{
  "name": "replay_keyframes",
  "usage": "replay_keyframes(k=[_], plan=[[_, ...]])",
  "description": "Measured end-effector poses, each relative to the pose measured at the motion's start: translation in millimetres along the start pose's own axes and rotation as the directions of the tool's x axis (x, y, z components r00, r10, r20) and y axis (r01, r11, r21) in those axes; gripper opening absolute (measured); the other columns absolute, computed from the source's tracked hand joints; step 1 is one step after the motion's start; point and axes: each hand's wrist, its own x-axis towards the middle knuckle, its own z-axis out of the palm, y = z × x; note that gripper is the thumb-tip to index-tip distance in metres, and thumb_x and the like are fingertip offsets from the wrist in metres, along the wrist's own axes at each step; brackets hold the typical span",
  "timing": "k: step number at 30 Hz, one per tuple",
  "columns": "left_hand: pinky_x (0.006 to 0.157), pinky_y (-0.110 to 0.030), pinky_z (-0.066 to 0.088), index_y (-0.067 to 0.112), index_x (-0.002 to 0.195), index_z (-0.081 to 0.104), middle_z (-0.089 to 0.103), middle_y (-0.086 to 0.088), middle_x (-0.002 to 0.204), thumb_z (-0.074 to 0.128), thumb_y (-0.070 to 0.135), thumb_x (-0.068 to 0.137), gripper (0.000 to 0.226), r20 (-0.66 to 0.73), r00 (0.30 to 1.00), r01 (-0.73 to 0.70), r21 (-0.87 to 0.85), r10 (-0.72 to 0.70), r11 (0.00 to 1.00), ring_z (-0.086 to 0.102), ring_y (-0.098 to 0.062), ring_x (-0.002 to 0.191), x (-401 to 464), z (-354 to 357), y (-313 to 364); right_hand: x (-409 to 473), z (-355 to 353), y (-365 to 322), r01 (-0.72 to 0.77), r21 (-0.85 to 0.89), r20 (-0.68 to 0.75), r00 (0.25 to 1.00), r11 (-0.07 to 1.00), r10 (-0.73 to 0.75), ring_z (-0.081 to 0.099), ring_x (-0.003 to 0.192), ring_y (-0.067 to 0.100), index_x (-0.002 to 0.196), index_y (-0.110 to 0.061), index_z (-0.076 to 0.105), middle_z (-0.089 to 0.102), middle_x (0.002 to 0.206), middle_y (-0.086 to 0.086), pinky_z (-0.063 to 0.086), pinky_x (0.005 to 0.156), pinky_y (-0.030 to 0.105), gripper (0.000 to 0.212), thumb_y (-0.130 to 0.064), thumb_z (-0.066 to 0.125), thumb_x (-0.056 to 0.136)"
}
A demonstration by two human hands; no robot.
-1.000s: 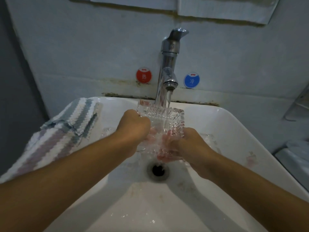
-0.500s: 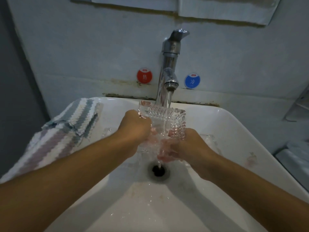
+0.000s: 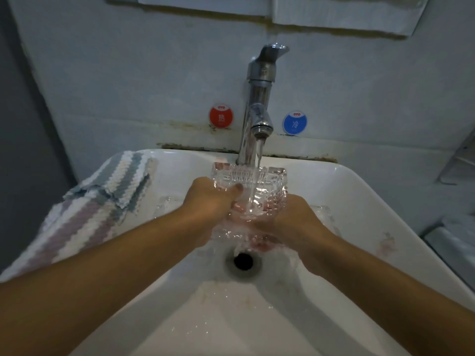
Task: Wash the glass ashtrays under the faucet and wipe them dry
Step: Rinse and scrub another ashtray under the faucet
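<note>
The square glass ashtray [image 3: 253,179] sits tilted under the faucet's [image 3: 258,109] running stream, above the white sink [image 3: 359,191]. The left hand [image 3: 209,201] grips its left edge; the right hand [image 3: 293,217] cups it from below. A striped towel [image 3: 102,201] drapes the sink's left rim.

A clear ribbed glass ashtray [image 3: 259,177], white sink [image 3: 359,191], chrome faucet [image 3: 258,98], red sticker [image 3: 221,116] and blue sticker [image 3: 294,122], and grey-mauve-white striped towel [image 3: 102,199].

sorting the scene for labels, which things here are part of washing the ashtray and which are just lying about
In use: glass ashtray, faucet, left hand, right hand, sink, striped towel.

Lying about: red sticker, blue sticker.
</note>
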Motion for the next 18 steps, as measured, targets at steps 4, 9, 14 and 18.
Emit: replay_keyframes(k=[4, 9, 14, 18], plan=[[0.041, -0.017, 0.041, -0.002, 0.114, 0.063, 0.071, -0.007, 0.090, 0.059, 0.026, 0.100, 0.032, 0.013, 1.000, 0.022, 0.003, -0.022, 1.000, 0.061, -0.010, 0.064, 1.3, 3.8, -2.2, 2.5, -5.7, 0.7, -0.077, -0.023, -0.165, 0.984, 0.997, 0.072, 0.067, 0.059, 0.028, 0.090, 0.003, 0.068, 0.069, 0.079, 0.026, 0.061, 0.059, 0.042, 0.013, -0.011, 0.069, 0.092], [0.040, -0.017, 0.050, -0.002, 0.113, 0.062, 0.072, -0.011, 0.094, 0.065, 0.007, 0.095, 0.021, 0.100, 0.994, 0.034, -0.012, -0.033, 0.999, 0.070, -0.010, 0.050, -5.2, 5.6, 0.0, 9.2, -11.5, 1.5, -0.171, -0.066, -0.207, 0.966, 0.983, 0.154, 0.070, 0.062, 0.034, 0.107, 0.004, 0.058, 0.070, 0.080, 0.027, 0.061, 0.057, 0.041, 0.017, 0.000, 0.051, 0.092], [0.037, -0.020, 0.047, 0.004, 0.110, 0.060, 0.071, 0.001, 0.067, 0.066, 0.030, 0.096, 0.031, 0.054, 0.998, 0.028, 0.071, -0.032, 0.997, 0.065, -0.009, 0.045, -4.9, 1.7, 3.8, 2.1, -25.3, -15.5, -0.140, -0.128, -0.209, 0.972, 0.982, 0.112, 0.062, 0.040, 0.026, 0.106, 0.004, 0.056, 0.068, 0.067, 0.021, 0.046, 0.038, 0.024, 0.011, -0.002, 0.054, 0.097], [0.040, -0.023, 0.046, 0.004, 0.112, 0.056, 0.061, -0.004, 0.081, 0.049, 0.035, 0.104, 0.033, 0.051, 0.999, -0.025, 0.198, 0.016, 0.980, 0.060, -0.015, 0.061, -3.2, 6.0, 1.1, -0.1, -34.6, -23.6, -0.119, -0.232, -0.227, 0.972, 0.965, 0.066, 0.062, 0.041, 0.027, 0.106, 0.003, 0.060, 0.071, 0.066, 0.022, 0.047, 0.039, 0.025, 0.013, -0.004, 0.057, 0.096]])
